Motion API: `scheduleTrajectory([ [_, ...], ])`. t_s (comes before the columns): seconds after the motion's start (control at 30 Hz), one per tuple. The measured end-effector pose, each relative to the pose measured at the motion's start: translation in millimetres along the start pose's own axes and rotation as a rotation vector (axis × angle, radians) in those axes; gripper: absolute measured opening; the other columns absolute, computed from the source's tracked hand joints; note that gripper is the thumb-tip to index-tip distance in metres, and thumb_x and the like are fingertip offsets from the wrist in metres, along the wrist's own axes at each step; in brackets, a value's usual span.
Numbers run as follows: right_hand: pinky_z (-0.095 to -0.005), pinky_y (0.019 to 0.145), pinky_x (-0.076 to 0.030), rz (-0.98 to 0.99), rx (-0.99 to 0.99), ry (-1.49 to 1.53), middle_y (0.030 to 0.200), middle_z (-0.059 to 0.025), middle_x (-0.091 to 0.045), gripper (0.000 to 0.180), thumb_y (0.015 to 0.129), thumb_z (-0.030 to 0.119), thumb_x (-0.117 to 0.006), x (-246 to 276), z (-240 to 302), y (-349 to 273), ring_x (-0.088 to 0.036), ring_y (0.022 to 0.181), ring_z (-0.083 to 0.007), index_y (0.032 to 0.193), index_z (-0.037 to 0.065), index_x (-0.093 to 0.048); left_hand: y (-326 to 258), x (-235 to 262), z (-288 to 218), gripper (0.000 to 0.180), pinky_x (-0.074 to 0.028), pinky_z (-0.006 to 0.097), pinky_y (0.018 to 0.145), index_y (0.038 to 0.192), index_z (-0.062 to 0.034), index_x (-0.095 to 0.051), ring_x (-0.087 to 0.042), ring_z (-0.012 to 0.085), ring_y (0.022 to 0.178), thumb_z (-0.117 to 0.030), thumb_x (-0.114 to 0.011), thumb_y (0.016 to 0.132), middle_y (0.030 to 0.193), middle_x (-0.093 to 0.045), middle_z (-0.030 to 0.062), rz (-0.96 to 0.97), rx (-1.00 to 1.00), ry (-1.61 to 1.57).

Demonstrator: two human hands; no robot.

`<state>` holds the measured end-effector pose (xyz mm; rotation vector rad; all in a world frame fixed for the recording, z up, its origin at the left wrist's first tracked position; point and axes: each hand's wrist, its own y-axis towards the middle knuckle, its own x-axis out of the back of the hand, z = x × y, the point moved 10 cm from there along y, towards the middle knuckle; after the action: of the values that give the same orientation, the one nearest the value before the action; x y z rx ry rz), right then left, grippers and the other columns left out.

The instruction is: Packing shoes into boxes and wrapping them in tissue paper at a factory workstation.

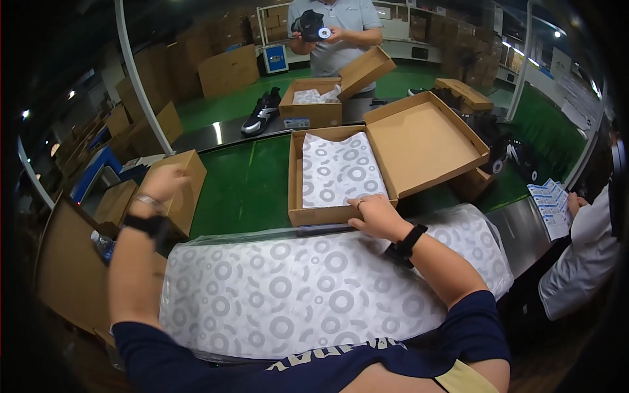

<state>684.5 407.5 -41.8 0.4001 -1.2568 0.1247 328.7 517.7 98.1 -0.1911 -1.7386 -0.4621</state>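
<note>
An open brown cardboard box point(321, 216) stands in front of me, its lid point(426, 144) folded back to the right. White tissue paper point(344, 170) with grey ring patterns lines it and hides whatever is beneath. My right hand point(377, 216) is at the box's front rim, its fingers over the paper and its thumb outside the wall. Off to the left, my left hand point(165, 183) is over a closed cardboard box point(187, 190), its fingers blurred by motion. A wide stack of the same patterned paper point(282, 295), edged with clear plastic, lies below my arms.
Across the green conveyor point(242, 173), a person point(341, 39) holds a black shoe point(308, 26) behind another open box point(311, 116). A black-and-silver shoe point(262, 114) stands beside that box. At right, a hand point(576, 204) holds a printed sheet point(550, 206). A bottle point(101, 243) is at left.
</note>
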Motion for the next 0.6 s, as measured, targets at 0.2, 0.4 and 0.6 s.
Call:
scheduleTrajectory([
  [0.2,-0.0386,0.088,-0.035,-0.357,0.109,0.113,0.097,-0.0157,-0.057,0.046,0.069,0.019,-0.065,33,34,-16,-0.051,0.096,-0.0303,0.109,0.002,-0.052,-269,21,336,0.030,-0.046,0.040,0.072,0.086,-0.0019,-0.063,-0.057,0.0320,0.088,-0.029,-0.051,0.078,0.094,-0.060,0.0188,0.059,0.856,0.676],
  [0.4,-0.0352,0.081,-0.041,-0.364,0.013,0.231,0.093,-0.0162,-0.058,0.034,0.072,0.013,-0.063,39,3,-37,-0.052,0.091,-0.0304,0.103,0.002,-0.056,-329,-146,317,0.038,-0.045,0.040,0.079,0.092,-0.0049,-0.064,-0.057,0.0327,0.090,-0.036,-0.051,0.075,0.097,-0.060,0.0169,0.854,0.758,0.480],
  [0.6,-0.0361,0.082,-0.039,-0.353,0.047,0.213,0.091,-0.0140,-0.060,0.031,0.070,0.017,-0.064,33,13,-34,-0.053,0.092,-0.0284,0.097,0.002,-0.059,-322,-157,364,0.035,-0.045,0.039,0.079,0.090,-0.0046,-0.064,-0.057,0.0325,0.090,-0.034,-0.053,0.074,0.096,-0.060,0.0184,0.645,0.764,0.402],
])
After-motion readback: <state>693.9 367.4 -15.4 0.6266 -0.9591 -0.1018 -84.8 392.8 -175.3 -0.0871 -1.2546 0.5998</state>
